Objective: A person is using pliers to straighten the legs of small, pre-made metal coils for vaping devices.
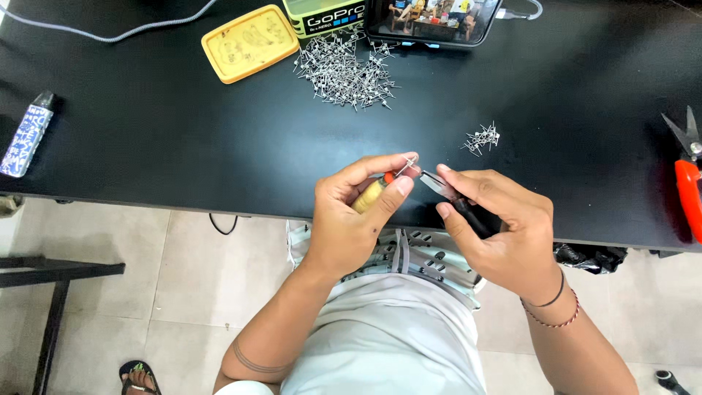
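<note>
L hand (351, 212) gripping yellow tool (369, 196), R hand (504, 234) w/ pliers (446, 192), yellow lid (250, 42) top-left

You see a matt black table (146, 124), shiny metal wire pieces (344, 73), a glossy yellow plastic lid (248, 42), red plastic-handled cutters (687, 183).

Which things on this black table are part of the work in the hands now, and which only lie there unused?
In use: left hand with yellow-handled tool; right hand with black pliers; big wire-piece pile; small pile.

Lying about: yellow lid, phone, red cutters, patterned tube.
</note>
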